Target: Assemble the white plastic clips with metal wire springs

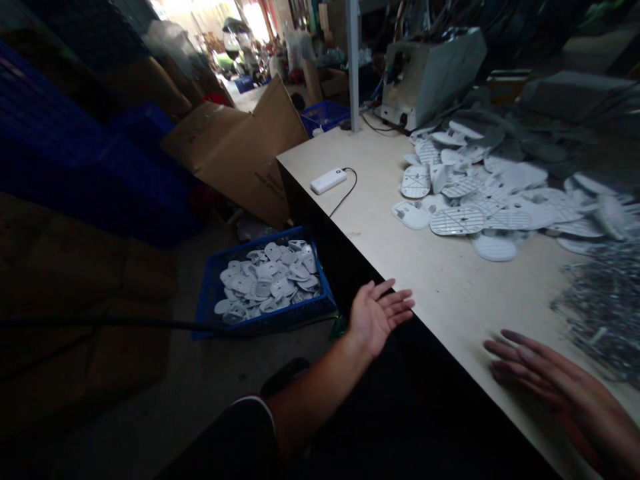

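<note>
My left hand is palm up at the table's front edge, its fingers spread and nothing in it. To the right, my right hand is over the table, fingers stretched out, holding nothing that shows. Beyond the hands lies a heap of white oval plastic parts. A tangle of small metal pieces lies near my right hand. On the far left part of the table sits a white power bank with a black cable.
On the floor to the left stands a blue crate full of white parts. Behind it leans an open cardboard box. A metal post and a grey machine rise at the table's back. Blue crates are stacked far left.
</note>
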`<state>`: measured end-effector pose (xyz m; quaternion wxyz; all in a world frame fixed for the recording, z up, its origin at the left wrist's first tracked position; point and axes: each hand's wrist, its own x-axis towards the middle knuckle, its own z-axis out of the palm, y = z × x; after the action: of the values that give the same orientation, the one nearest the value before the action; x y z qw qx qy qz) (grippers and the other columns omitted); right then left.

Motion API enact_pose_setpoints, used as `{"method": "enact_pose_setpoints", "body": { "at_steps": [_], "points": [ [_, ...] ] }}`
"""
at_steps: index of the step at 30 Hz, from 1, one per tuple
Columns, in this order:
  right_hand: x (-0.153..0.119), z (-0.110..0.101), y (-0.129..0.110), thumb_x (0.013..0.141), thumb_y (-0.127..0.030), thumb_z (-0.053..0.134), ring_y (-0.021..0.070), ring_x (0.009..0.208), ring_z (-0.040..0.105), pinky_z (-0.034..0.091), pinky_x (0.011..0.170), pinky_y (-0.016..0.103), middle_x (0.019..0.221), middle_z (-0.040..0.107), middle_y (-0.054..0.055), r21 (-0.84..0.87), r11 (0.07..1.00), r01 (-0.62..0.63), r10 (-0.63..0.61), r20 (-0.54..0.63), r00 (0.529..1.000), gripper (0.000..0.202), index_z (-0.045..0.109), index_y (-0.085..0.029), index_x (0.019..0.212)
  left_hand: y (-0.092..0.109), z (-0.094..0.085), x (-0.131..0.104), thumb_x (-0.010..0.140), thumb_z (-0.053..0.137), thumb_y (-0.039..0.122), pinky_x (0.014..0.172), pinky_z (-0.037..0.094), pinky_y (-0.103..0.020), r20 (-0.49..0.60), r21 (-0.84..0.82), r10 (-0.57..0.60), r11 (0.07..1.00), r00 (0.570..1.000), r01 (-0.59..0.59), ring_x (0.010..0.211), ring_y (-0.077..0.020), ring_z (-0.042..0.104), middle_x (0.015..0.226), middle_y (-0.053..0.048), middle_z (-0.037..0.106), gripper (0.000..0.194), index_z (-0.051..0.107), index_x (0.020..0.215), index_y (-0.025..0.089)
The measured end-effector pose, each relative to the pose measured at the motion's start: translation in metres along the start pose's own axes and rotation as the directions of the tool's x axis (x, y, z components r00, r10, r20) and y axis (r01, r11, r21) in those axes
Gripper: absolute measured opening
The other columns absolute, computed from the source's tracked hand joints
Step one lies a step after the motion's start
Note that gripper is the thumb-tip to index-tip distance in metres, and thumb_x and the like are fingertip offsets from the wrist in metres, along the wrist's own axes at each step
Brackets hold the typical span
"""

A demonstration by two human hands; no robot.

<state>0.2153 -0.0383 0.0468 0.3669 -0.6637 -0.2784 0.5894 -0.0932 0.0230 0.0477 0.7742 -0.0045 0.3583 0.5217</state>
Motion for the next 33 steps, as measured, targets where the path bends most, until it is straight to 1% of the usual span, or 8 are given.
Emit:
{"method": "enact_pose_setpoints", "body": {
  "at_steps": [3, 5, 8, 11, 15, 19, 23, 33],
  "points": [
    [0.015, -0.004, -0.008, 0.066, -0.07, 0.091, 0.0362, 0.113, 0.076, 0.068, 0.094, 0.041, 0.134, 0.074, 0.017, -0.157, 0.986, 0.06, -0.063, -0.016, 0.998, 0.086, 0.067, -0.022, 0.133, -0.03, -0.003, -0.006, 0.108, 0.036, 0.039, 0.068, 0.061, -0.033, 0.064, 0.154, -0.224, 0.965, 0.972, 0.212, 0.076, -0.0245, 0.079, 0.1, -0.021, 0.081, 0.053, 0.065, 0.134, 0.003],
    [0.028, -0.007, -0.015, 0.071, -0.068, 0.086, 0.0369, 0.107, 0.077, 0.067, 0.096, 0.048, 0.128, 0.076, 0.017, -0.322, 0.932, 0.168, -0.193, -0.046, 0.98, 0.081, 0.068, -0.019, 0.134, -0.043, -0.008, -0.011, 0.107, 0.038, 0.036, 0.066, 0.061, -0.031, 0.069, 0.247, -0.289, 0.932, 0.955, 0.264, 0.073, -0.0229, 0.078, 0.099, -0.02, 0.081, 0.05, 0.067, 0.131, 0.005],
    [0.049, -0.011, -0.03, 0.08, -0.064, 0.072, 0.0374, 0.099, 0.076, 0.063, 0.096, 0.057, 0.122, 0.077, 0.017, -0.655, 0.673, 0.343, -0.494, -0.053, 0.868, 0.071, 0.07, -0.016, 0.131, -0.052, -0.017, -0.018, 0.104, 0.047, 0.034, 0.067, 0.06, -0.029, 0.046, 0.344, -0.261, 0.91, 0.964, 0.23, 0.073, -0.0203, 0.077, 0.098, -0.017, 0.081, 0.044, 0.068, 0.13, 0.006],
    [0.071, -0.014, -0.048, 0.09, -0.051, 0.06, 0.0364, 0.096, 0.075, 0.06, 0.097, 0.058, 0.122, 0.075, 0.019, -0.853, 0.39, 0.347, -0.662, 0.002, 0.749, 0.063, 0.068, -0.011, 0.138, -0.053, -0.026, -0.02, 0.099, 0.058, 0.036, 0.068, 0.06, -0.029, 0.049, 0.422, -0.23, 0.887, 0.972, 0.189, 0.073, -0.02, 0.076, 0.095, -0.016, 0.08, 0.043, 0.069, 0.128, 0.007],
    [0.1, -0.004, -0.07, 0.093, -0.032, 0.055, 0.0387, 0.131, 0.062, 0.05, 0.115, 0.054, 0.146, 0.062, 0.024, -0.932, 0.132, 0.338, -0.759, 0.124, 0.639, 0.061, 0.06, -0.006, 0.148, -0.051, -0.032, -0.023, 0.093, 0.068, 0.043, 0.068, 0.06, -0.03, 0.065, 0.495, -0.154, 0.863, 0.986, 0.102, 0.073, -0.0203, 0.074, 0.092, -0.014, 0.079, 0.048, 0.069, 0.126, 0.007],
    [0.129, 0.015, -0.089, 0.097, -0.027, 0.056, 0.0369, 0.149, 0.045, 0.04, 0.124, 0.051, 0.164, 0.046, 0.024, -0.959, 0.038, 0.282, -0.676, 0.183, 0.714, 0.065, 0.05, -0.007, 0.158, -0.053, -0.028, -0.026, 0.087, 0.074, 0.048, 0.067, 0.059, -0.03, 0.086, 0.542, -0.13, 0.838, 0.988, 0.063, 0.073, -0.0203, 0.074, 0.09, -0.013, 0.079, 0.054, 0.07, 0.123, 0.008],
    [0.143, 0.031, -0.095, 0.097, -0.026, 0.059, 0.0364, 0.145, 0.049, 0.037, 0.123, 0.049, 0.16, 0.051, 0.023, -0.963, 0.027, 0.268, -0.638, 0.19, 0.747, 0.06, 0.054, -0.008, 0.155, -0.056, -0.02, -0.025, 0.085, 0.074, 0.05, 0.067, 0.058, -0.03, 0.104, 0.565, -0.14, 0.823, 0.985, 0.057, 0.072, -0.0205, 0.073, 0.089, -0.012, 0.079, 0.057, 0.069, 0.126, 0.01],
    [0.069, 0.05, -0.03, 0.098, -0.027, 0.06, 0.0316, 0.125, 0.057, 0.041, 0.114, 0.04, 0.13, 0.067, 0.016, -0.932, 0.034, 0.362, -0.625, 0.263, 0.735, 0.037, 0.069, -0.015, 0.132, -0.054, -0.026, -0.017, 0.087, 0.072, 0.052, 0.067, 0.057, -0.03, 0.104, 0.63, -0.127, 0.776, 0.986, 0.033, 0.071, -0.0196, 0.073, 0.087, -0.01, 0.078, 0.054, 0.07, 0.122, 0.011]
  ]
}}
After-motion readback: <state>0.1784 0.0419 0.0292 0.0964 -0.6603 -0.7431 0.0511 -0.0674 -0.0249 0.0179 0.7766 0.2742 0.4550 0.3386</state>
